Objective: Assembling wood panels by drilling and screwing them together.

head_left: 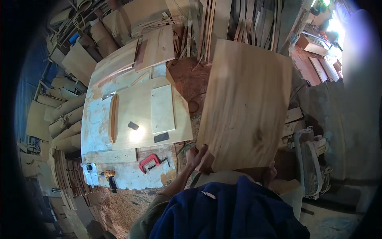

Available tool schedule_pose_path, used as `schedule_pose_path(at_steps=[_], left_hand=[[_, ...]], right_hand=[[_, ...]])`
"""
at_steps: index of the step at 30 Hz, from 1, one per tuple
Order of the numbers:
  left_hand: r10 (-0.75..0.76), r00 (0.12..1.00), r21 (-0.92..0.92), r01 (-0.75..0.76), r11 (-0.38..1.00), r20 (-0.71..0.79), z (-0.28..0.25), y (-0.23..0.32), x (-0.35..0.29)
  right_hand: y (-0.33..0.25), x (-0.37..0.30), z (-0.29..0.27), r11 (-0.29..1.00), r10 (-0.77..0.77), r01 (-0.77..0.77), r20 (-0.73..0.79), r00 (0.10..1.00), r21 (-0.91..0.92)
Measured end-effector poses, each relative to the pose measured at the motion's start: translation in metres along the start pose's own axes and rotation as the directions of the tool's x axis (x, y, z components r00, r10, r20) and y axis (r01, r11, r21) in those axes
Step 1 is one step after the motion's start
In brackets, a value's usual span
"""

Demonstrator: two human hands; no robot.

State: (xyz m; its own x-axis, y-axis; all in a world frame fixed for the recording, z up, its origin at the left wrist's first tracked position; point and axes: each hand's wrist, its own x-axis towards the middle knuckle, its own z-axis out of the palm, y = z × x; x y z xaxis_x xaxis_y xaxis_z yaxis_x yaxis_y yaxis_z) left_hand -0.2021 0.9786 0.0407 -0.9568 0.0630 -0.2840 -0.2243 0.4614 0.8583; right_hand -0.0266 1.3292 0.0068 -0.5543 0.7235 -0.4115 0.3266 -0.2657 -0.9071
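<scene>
Right of the bench (90, 119), we seem to be steadying the wooden panel (246, 103); our left hand (195, 158) pinches its edge, our right hand's (271, 173) fingers we can't tell; moving next needs balanced support.

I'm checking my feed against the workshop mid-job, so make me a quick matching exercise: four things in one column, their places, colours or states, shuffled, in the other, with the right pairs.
Things
1. C-clamp
2. Cordless drill
3. Large wooden panel
4. Small pale board

Places, colours or states
A. Flat on top of a larger pale sheet
B. Held near its near-left corner by the left hand
C. Red frame with a dark screw
D. Orange and black, by the near-left corner of the worktable

Pairs: 1-C; 2-D; 3-B; 4-A
</scene>
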Motion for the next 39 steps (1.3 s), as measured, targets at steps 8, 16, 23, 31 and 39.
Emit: schedule_pose_path(at_steps=[8,16,23,31,39], left_hand=[[-0.147,0.954,-0.075,0.132,0.988,-0.260,0.032,0.042,0.216],[-0.115,0.894,-0.182,0.038,0.983,-0.433,-0.010,0.098,0.369],[-0.289,0.809,-0.233,0.193,0.953,-0.513,-0.046,0.130,0.508],[-0.403,0.691,-0.232,0.332,0.914,-0.600,-0.108,0.132,0.707],[-0.502,0.592,-0.317,0.394,0.863,-0.630,-0.175,0.147,0.850]], right_hand=[[-0.128,0.227,0.182,0.887,-0.221,0.221,0.047,0.974,-0.406],[-0.227,0.352,0.360,0.734,-0.133,0.335,0.358,0.924,-0.591],[-0.301,0.472,0.552,0.652,-0.064,0.438,0.530,0.845,-0.619],[-0.351,0.590,0.799,0.651,-0.011,0.507,0.662,0.750,-0.564],[-0.395,0.647,0.960,0.570,0.204,0.469,0.669,0.715,-0.675]])
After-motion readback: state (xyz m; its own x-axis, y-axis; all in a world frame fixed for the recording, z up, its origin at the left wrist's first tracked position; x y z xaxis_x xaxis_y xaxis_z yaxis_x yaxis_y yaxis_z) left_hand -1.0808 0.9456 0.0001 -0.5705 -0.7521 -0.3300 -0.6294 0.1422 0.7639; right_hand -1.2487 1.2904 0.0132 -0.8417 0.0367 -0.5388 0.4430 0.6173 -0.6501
